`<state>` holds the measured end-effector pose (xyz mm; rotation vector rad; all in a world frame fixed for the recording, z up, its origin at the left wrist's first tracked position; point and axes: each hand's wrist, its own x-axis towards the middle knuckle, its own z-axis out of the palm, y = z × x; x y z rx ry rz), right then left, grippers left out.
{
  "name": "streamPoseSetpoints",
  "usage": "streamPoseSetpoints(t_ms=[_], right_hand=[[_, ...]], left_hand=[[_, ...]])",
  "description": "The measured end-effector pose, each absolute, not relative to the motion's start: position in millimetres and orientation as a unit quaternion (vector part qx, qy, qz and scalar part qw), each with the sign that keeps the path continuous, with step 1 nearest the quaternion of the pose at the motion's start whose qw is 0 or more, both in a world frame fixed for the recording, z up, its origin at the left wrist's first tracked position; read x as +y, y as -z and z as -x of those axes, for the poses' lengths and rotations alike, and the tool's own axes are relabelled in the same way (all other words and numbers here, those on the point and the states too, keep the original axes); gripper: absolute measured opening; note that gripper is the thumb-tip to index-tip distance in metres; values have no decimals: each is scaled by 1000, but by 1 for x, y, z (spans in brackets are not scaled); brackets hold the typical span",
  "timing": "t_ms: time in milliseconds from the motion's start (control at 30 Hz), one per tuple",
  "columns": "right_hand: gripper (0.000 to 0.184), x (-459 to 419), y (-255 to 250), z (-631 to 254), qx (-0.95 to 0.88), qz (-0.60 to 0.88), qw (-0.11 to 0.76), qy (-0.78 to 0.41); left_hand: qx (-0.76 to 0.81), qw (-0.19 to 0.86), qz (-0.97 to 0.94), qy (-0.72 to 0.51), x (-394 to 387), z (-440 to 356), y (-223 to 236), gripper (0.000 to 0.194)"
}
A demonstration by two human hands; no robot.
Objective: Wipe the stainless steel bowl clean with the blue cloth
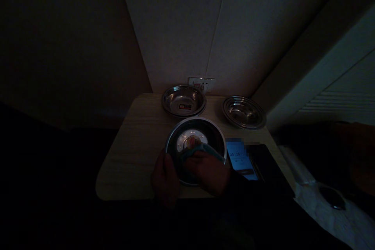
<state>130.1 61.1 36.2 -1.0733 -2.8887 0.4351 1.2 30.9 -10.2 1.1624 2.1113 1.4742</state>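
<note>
A shiny metal bowl (pixel 191 123) stands near the front of a small wooden table (pixel 129 152). My left hand (pixel 165 177) grips the bowl's rim at its near left side, the thumb over the edge. Inside the bowl, my right hand (pixel 206 170) presses a teal cloth (pixel 206 148) against the inner wall. The fingers are closed on this cloth and partly hidden in the dark. Light reflects off the bowl's bottom, where a reddish patch shows.
Behind stand a stack of metal bowls (pixel 184 101) with a label inside and, to the right, stacked metal dishes (pixel 243 112). A lit phone (pixel 238 160) lies at the right beside a dark flat object (pixel 272 168). A wall socket (pixel 202 83) sits behind the table.
</note>
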Motion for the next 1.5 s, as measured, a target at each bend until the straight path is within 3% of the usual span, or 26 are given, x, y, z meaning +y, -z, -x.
streamPoseSetpoints(t_ms=[133,233,533,633,733,900,967,1033,1167,1300,1400,1500], right_hand=[[22,63,-29,-108,-897,386,124,-176],[18,61,-24,-100,-881,418,148,-162],[15,56,-45,-140,-926,367,-42,-76],[18,56,-47,-146,-923,369,-64,-86],[26,56,-39,-139,-916,369,-1,-158],[35,57,-24,-102,-799,477,223,-291],[36,57,-23,-93,-768,505,262,-295],[33,55,-24,-93,-800,482,230,-275],[20,50,-34,-121,-898,400,70,-169],[16,47,-42,-147,-911,403,-34,-77],[15,48,-41,-145,-911,401,-35,-83],[24,47,-34,-126,-891,419,57,-166]], left_hand=[[749,146,-414,-496,31,1,10,40],[756,133,-405,-497,30,2,11,39],[754,160,-379,-513,30,-3,12,35],[739,170,-386,-525,30,-3,11,34],[739,179,-388,-520,30,-1,10,35],[739,172,-399,-515,30,1,12,34],[738,158,-404,-517,29,2,13,33],[744,144,-403,-513,28,3,13,33],[766,126,-380,-504,27,0,14,33],[748,138,-402,-509,28,-3,15,32],[744,141,-412,-507,27,-3,14,32],[742,141,-419,-505,26,-1,16,32]])
